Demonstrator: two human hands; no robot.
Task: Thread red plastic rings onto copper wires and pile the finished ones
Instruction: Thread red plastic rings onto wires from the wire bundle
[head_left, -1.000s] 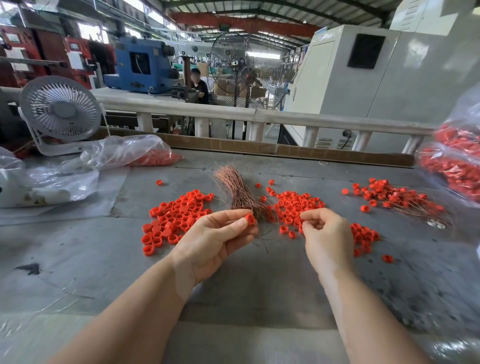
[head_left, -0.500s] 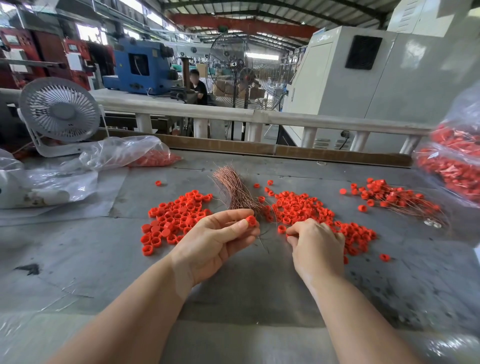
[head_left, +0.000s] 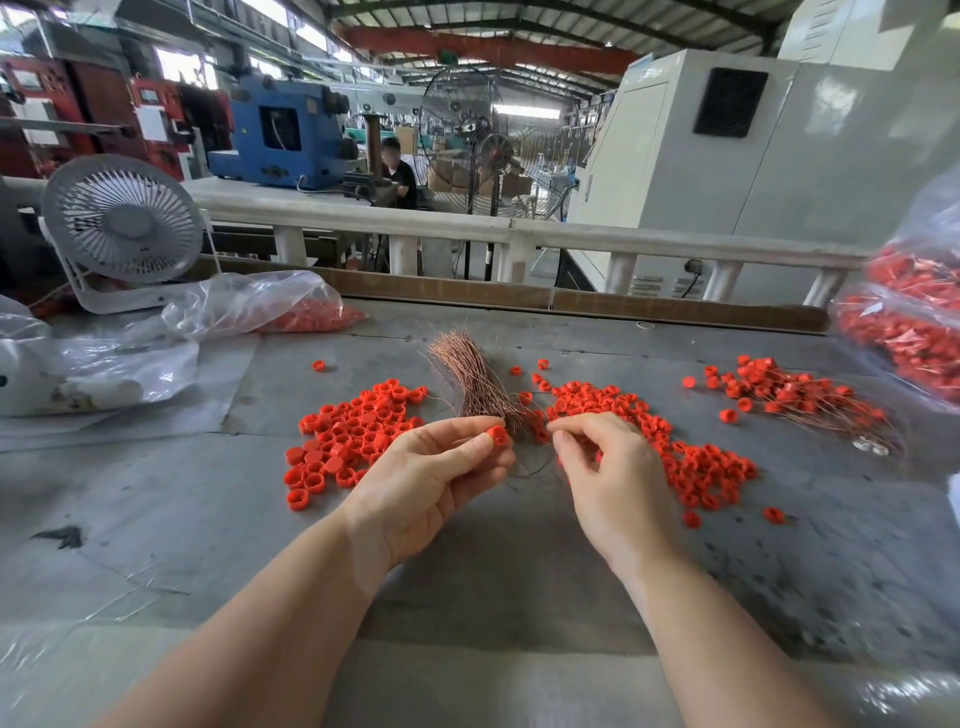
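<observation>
My left hand (head_left: 441, 467) pinches one red plastic ring (head_left: 497, 434) between thumb and fingertips at the table's middle. My right hand (head_left: 608, 467) is close beside it with fingers curled, pinching a thin copper wire (head_left: 530, 470) that loops down between the two hands. A bundle of copper wires (head_left: 470, 376) lies just behind the hands. Loose red rings lie in one heap on the left (head_left: 353, 431) and another on the right (head_left: 675, 452). The pile of finished rings on wires (head_left: 795, 397) lies at the far right.
A grey table (head_left: 493, 571) carries everything. A white desk fan (head_left: 122, 228) and clear plastic bags with red rings (head_left: 260, 312) stand at the back left. Bags full of red parts (head_left: 914, 332) hang at the right edge. A wooden strip (head_left: 571, 301) borders the back.
My right hand has come left from the right heap of rings to my left hand, now pinching a wire. My left hand has kept its ring and hardly moved.
</observation>
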